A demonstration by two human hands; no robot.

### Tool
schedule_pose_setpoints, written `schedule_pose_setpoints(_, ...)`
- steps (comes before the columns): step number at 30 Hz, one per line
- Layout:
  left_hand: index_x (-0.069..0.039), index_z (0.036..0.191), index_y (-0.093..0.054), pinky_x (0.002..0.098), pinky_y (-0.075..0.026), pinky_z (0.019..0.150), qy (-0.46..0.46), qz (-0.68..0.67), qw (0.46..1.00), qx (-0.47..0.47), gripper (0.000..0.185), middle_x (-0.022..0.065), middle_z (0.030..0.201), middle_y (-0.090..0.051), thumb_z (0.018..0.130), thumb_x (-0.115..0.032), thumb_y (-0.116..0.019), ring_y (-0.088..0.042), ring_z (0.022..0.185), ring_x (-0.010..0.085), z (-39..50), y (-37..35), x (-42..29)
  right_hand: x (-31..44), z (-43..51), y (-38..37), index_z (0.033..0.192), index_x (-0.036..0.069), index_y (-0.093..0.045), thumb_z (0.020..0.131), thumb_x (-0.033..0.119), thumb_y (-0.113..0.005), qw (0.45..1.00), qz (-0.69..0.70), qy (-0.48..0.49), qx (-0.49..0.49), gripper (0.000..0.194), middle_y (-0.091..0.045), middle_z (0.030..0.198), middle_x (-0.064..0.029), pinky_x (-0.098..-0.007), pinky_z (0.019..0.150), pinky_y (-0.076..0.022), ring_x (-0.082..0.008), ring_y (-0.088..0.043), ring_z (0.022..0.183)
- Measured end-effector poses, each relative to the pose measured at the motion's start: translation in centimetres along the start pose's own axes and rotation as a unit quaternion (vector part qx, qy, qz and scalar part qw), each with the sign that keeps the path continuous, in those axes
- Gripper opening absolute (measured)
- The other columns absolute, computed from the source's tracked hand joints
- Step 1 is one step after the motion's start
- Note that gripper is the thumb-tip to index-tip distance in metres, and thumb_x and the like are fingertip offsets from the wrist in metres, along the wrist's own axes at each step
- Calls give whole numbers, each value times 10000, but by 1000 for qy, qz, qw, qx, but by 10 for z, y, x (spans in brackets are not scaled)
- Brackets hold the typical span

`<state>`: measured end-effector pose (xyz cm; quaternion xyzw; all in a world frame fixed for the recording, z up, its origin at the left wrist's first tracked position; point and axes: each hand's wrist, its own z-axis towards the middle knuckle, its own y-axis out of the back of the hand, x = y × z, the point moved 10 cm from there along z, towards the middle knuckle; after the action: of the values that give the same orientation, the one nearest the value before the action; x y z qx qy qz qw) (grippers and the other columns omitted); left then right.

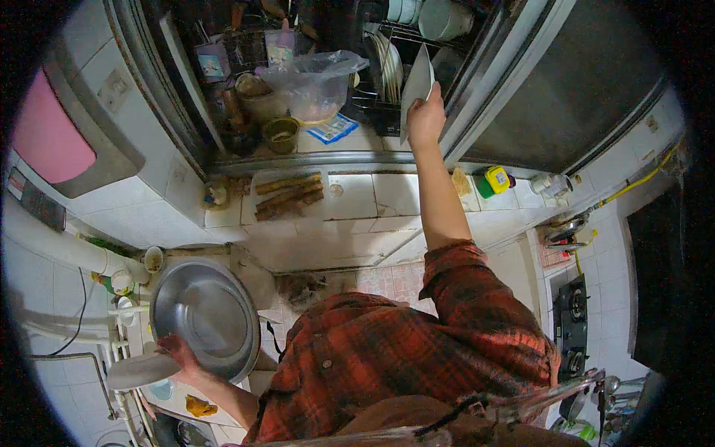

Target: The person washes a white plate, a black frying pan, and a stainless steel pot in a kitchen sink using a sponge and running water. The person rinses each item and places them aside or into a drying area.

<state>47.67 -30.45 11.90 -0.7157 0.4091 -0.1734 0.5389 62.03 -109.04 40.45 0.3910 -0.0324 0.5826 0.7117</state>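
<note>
My right hand (427, 118) reaches through the window opening and grips a white plate (419, 84) by its edge, the plate standing nearly upright. Just left of it, several plates (389, 67) stand on edge in a wire dish rack (363, 100). Bowls (445, 21) sit on the rack's upper level. Low on the left, my left hand (189, 362) holds a second pale plate (142, 371), tilted so that I see it at a slant. Behind that hand lies a large round metal basin (215, 318).
A plastic bag (315, 84), a small dark bowl (281, 134) and a blue-white packet (333, 128) lie beyond the sill. Brown sticks (290, 195) and a yellow-green container (495, 181) rest on the tiled ledge. A gas stove (571, 324) is at right.
</note>
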Motion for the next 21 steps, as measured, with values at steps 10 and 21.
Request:
schedule_pose_setpoints(10, -52, 1046, -569, 521, -319, 950, -55, 33, 997, -29, 243, 182, 1158, -519, 868, -214, -530, -447, 1101, 310, -2, 9, -17, -15, 19, -31, 1323, 30, -328, 757, 80, -591, 999, -9, 43, 1, 626, -549, 995, -245, -493, 661, -489, -423, -594, 769)
schedule_pose_setpoints(21, -41, 1019, -600, 481, -367, 894, -47, 33, 998, -17, 250, 160, 1091, -561, 855, -218, -533, -492, 1039, 303, 0, 16, -9, -24, 92, -115, 1295, 93, -346, 811, 125, -560, 996, -21, 55, 66, 531, -568, 992, -226, -503, 696, -496, -414, -606, 826)
